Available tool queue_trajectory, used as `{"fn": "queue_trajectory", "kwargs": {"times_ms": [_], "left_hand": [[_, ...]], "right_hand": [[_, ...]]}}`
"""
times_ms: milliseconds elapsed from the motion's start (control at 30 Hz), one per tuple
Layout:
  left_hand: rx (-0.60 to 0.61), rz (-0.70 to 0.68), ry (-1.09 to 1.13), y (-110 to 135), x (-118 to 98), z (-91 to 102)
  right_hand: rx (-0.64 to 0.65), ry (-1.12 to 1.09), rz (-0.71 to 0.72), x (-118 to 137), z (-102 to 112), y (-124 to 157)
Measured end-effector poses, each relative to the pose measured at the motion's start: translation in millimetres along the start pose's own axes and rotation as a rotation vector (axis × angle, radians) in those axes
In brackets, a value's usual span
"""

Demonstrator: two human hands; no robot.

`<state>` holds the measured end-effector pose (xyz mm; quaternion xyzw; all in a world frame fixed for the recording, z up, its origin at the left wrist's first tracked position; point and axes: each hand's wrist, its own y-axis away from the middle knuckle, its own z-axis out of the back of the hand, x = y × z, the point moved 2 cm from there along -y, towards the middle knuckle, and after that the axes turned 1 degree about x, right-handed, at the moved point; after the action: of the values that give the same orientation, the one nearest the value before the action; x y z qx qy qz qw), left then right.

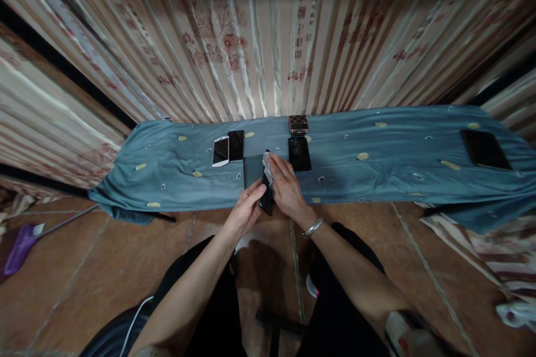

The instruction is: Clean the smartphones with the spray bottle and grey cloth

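A: What's nearest?

B: A dark phone (267,203), tilted over the front edge of a draped bench (347,178). The left hand (247,207) is closed around its lower part, probably to steady it; the right hand (287,185) pinches a grey cloth (267,168) against it, seemingly for even pressure.

A: Beyond?

B: A white phone (220,152) and black phone (236,145) lie leftward, a glossy phone (300,154) rightward, perhaps spaced to free the middle. Behind that, a box (298,124), then a curtain (268,39).
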<state>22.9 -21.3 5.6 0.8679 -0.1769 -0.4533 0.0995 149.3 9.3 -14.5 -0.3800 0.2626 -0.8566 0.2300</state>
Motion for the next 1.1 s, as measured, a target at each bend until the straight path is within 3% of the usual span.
{"fn": "queue_trajectory", "kwargs": {"times_ms": [133, 467, 900, 1100], "left_hand": [[-0.011, 0.021, -0.008, 2.3, 3.1, 2.5], [-0.028, -0.018, -0.016, 2.9, -4.6, 14.4], [-0.054, 0.075, -0.016, 8.6, 3.3, 8.4], [0.006, 0.05, -0.005, 12.1, -3.5, 1.0]], "right_hand": [[0.006, 0.018, 0.006, -3.6, 4.0, -1.9], [0.041, -0.011, 0.105, 18.6, -8.5, 10.0], [0.071, -0.133, -0.103, -6.6, -2.7, 1.6], [0.069, -0.16, -0.199, -20.4, -10.7, 6.6]]}}
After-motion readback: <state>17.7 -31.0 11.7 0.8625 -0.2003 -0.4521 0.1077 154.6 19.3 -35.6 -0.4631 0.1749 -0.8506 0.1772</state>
